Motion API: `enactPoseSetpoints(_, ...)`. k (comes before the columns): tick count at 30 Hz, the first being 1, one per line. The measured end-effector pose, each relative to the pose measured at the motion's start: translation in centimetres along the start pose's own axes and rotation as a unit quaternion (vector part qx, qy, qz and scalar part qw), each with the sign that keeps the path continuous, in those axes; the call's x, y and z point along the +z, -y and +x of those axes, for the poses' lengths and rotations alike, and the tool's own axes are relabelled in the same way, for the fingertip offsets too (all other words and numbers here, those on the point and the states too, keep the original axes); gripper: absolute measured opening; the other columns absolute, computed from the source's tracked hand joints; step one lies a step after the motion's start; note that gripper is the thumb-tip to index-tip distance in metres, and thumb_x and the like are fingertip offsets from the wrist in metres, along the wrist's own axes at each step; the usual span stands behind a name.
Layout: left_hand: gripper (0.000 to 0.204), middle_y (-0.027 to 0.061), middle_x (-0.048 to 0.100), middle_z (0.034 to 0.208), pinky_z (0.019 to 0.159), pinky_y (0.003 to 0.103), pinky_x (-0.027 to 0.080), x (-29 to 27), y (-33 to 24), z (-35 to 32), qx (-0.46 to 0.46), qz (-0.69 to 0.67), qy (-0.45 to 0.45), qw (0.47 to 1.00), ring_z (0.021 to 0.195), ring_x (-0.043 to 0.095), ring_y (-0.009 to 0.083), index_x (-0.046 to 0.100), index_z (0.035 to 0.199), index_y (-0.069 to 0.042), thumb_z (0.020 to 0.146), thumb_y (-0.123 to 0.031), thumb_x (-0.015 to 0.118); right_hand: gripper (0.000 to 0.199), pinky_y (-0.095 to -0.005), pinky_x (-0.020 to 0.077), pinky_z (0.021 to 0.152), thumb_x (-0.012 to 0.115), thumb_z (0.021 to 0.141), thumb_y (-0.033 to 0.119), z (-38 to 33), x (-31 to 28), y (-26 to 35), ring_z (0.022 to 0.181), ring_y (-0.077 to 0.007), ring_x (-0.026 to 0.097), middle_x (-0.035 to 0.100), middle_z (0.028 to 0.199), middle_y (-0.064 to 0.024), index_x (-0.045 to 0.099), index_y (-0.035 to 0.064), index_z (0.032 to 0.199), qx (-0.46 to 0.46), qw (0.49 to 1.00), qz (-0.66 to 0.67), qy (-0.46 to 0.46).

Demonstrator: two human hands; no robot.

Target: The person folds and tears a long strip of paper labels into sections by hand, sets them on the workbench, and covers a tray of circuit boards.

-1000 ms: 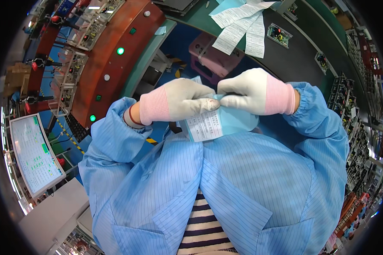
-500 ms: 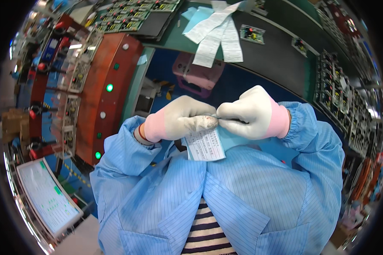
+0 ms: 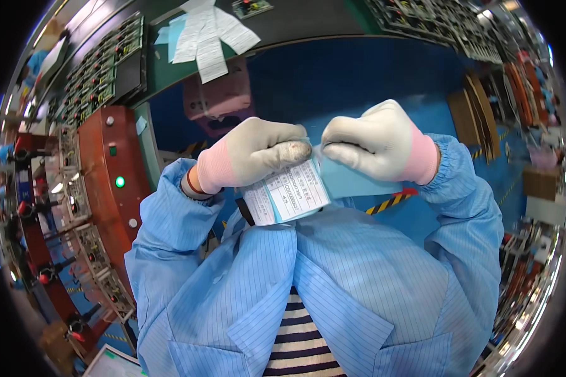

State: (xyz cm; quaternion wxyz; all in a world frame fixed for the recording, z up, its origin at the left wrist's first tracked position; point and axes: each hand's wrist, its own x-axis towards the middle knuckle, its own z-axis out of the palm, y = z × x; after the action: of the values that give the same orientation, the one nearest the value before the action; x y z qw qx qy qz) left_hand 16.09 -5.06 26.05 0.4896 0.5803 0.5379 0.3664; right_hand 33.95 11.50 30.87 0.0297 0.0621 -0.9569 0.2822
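My left hand (image 3: 258, 154), in a white glove with a pink cuff, is closed with thumb over fingers on a printed white paper sheet (image 3: 294, 191). The sheet hangs below the hand in front of my chest. My right hand (image 3: 374, 141), gloved alike, pinches the upper edge of a light blue sheet (image 3: 361, 182). That sheet spreads beneath the right hand, beside the printed paper. A narrow gap separates the fingertips of the two hands. Whether the two sheets are joined behind the fingers, I cannot tell.
Printed paper strips (image 3: 207, 41) overhang the green bench edge, near a pink box (image 3: 217, 94) below. Circuit boards (image 3: 97, 72) fill racks at the far left. A red machine panel (image 3: 110, 169) with a lit green lamp stands left. Folded cardboard (image 3: 471, 119) is at the right.
The view has turned to the right, so the bench and machine sit further left. My fingertips have come apart, and more of the printed paper and blue sheet shows.
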Motion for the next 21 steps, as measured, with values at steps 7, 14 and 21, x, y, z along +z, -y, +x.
enactPoseSetpoints(7,0.028,-0.0011,0.057,0.076,0.065,0.023,0.044,0.6,-0.4,0.0,0.022,-0.067,-0.241,0.968,0.07,0.051,0.0061,0.063,0.096,0.0,0.096,-0.027,0.054,0.029,-0.0259,0.0471,0.054,0.06,0.093,0.031,-7.7,-0.3,0.9,0.055,-0.0148,0.061,0.061,0.061,-0.0056,0.065,0.0025,0.093,0.07,0.959,0.038,-0.271)
enactPoseSetpoints(14,0.034,0.0043,0.059,0.077,0.063,0.029,0.053,-3.8,-6.6,0.9,0.175,-0.297,-0.477,0.808,0.059,0.059,0.0155,0.058,0.101,-0.002,0.1,-0.035,0.046,0.053,-0.0288,0.0466,0.09,0.054,0.087,0.014,-14.3,14.4,-8.6,0.104,-0.0167,0.06,0.059,0.125,-0.0111,0.045,0.0086,0.139,0.376,0.899,0.188,-0.124)
enactPoseSetpoints(21,0.026,0.0009,0.048,0.07,0.078,0.034,0.053,-7.8,-6.0,-3.7,0.214,-0.292,-0.585,0.726,0.062,0.05,0.0122,0.051,0.099,-0.005,0.101,-0.03,0.045,0.06,-0.0398,0.0466,0.097,0.068,0.085,0.023,-7.8,22.6,-9.9,0.11,-0.0284,0.057,0.058,0.123,-0.0151,0.044,0.0034,0.136,0.306,0.84,0.448,-0.015)
